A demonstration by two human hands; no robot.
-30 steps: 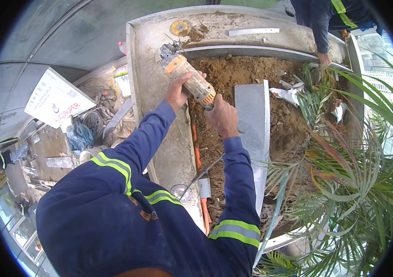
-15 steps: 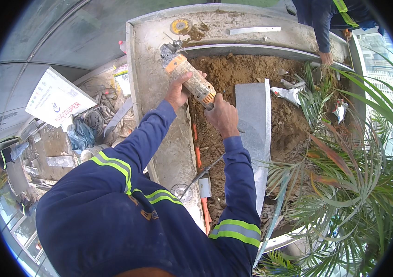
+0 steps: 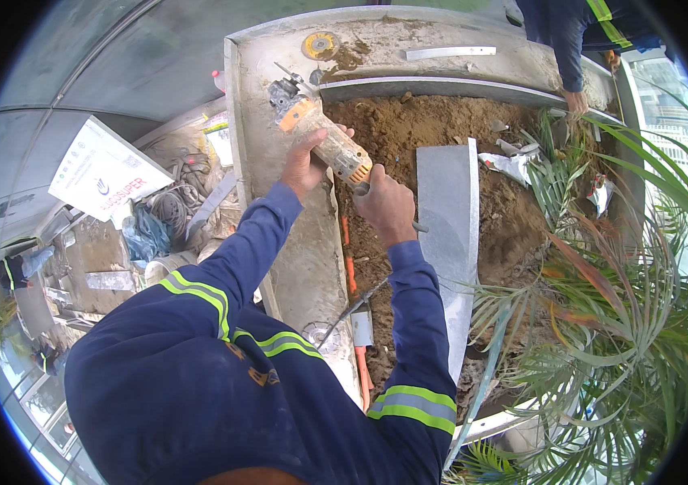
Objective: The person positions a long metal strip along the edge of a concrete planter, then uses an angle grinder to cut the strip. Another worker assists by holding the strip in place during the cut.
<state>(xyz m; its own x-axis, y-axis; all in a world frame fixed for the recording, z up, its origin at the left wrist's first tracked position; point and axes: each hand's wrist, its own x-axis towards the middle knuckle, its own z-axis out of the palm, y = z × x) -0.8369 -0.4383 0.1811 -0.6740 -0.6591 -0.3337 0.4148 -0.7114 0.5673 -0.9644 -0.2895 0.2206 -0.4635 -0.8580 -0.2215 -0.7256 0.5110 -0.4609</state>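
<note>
A dusty orange angle grinder [image 3: 334,148] is held up over the inner edge of the concrete ledge [image 3: 303,267]. Around the middle of its body my left hand [image 3: 303,168] is closed. My right hand [image 3: 388,207] grips its rear end, and a dark cable stub shows beside that wrist. The metal head points away to the upper left, with a thin disc seen nearly edge-on. Whether the disc spins cannot be seen. To the right of my right hand, a long grey slab [image 3: 447,202] lies on the brown soil [image 3: 392,121].
A yellow round disc [image 3: 321,45] and a pale strip [image 3: 451,52] lie on the far ledge. At upper right a co-worker's hand [image 3: 577,103] reaches into the bed. Palm fronds [image 3: 611,331] crowd the right side. An orange pipe [image 3: 362,368] runs along the ledge; a white box [image 3: 105,174] stands left.
The grinder's head has swung slightly left, and both my hands have shifted a little with it. The surroundings sit slightly farther right in the picture. My grip looks the same.
</note>
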